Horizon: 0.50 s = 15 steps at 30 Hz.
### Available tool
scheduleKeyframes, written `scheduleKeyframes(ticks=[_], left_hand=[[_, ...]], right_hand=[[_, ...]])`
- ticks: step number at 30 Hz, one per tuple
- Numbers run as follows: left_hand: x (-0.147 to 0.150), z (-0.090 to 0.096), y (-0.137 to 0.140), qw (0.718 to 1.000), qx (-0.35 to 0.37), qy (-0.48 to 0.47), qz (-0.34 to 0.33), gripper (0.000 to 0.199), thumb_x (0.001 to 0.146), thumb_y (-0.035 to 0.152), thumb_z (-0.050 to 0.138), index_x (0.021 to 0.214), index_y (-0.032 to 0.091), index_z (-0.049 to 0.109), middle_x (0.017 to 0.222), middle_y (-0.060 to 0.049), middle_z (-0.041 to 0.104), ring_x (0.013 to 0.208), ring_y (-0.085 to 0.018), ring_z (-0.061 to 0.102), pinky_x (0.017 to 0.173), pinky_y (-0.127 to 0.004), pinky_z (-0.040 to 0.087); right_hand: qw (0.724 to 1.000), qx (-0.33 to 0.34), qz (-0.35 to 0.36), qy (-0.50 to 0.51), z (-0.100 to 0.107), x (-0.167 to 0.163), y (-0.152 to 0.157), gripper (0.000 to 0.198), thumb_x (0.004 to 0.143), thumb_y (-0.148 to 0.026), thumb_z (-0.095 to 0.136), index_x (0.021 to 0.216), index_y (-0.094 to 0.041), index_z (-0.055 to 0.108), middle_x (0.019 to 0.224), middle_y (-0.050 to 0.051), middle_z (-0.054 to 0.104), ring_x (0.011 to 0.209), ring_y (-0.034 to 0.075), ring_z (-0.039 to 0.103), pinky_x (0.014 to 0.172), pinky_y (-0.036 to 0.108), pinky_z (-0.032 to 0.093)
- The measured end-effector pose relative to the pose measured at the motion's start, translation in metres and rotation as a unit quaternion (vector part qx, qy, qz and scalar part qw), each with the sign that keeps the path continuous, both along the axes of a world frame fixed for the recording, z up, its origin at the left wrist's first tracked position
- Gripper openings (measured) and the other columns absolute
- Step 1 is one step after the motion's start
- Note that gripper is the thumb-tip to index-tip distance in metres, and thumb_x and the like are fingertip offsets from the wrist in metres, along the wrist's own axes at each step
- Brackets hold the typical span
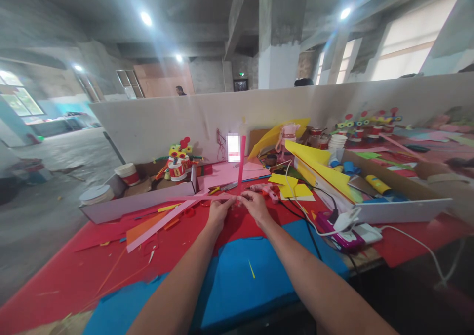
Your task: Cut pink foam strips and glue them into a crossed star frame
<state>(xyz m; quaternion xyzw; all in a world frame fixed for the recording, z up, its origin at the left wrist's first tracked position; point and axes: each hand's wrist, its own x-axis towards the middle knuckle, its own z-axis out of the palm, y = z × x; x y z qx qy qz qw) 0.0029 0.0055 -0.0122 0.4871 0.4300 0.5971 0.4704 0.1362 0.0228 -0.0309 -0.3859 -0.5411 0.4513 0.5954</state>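
Observation:
My left hand and my right hand meet over the red-covered table, fingertips pinched close together. Between them they grip pink paper strips: a bright pink strip stands upright above the fingers, and a paler strip runs out to the left. The fingers hide where the strips meet. Just beyond my right hand lies a pink glue gun. Scissors rest behind my left hand. Another long pale pink strip lies slanted across paper scraps at the left.
Blue sheets lie under my forearms. To the right are a purple power strip with cords and a white box of craft supplies. A robot figure made from a cup stands by a box at left. A white partition stands behind.

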Motion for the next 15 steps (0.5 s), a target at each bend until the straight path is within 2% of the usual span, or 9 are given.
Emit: scheduleKeyframes(ticks=[4,9,15], left_hand=[[0.0012,0.0022,-0.0007,1.0,-0.008,-0.026,0.01,0.032,0.06,0.041,0.081,0.059,0.014,0.062,0.051,0.0,0.058,0.046,-0.009,0.047,0.048,-0.022,0.036],[0.0021,0.0024,-0.0008,1.0,-0.015,-0.021,-0.01,0.033,0.057,0.04,0.083,0.068,0.014,0.066,0.055,0.0,0.061,0.047,-0.01,0.049,0.048,-0.023,0.038],[0.0005,0.0023,0.0008,0.999,0.043,0.017,0.016,0.029,0.061,0.039,0.08,0.062,0.014,0.065,0.051,0.0,0.058,0.049,-0.01,0.051,0.051,-0.022,0.037]], right_hand=[[1.0,-0.006,-0.026,0.008,-0.0008,0.0013,0.0014,0.021,0.069,-0.04,0.066,0.068,-0.019,0.065,0.06,0.001,0.066,0.06,0.018,0.063,0.06,0.028,0.05],[1.0,0.0,-0.013,0.013,-0.0029,0.0001,0.0019,0.022,0.067,-0.041,0.068,0.07,-0.02,0.065,0.064,0.002,0.068,0.061,0.019,0.064,0.062,0.029,0.051],[1.0,-0.002,0.013,-0.003,-0.0035,-0.0033,0.0006,0.022,0.067,-0.04,0.069,0.068,-0.019,0.063,0.063,0.002,0.067,0.061,0.019,0.064,0.061,0.029,0.05]])
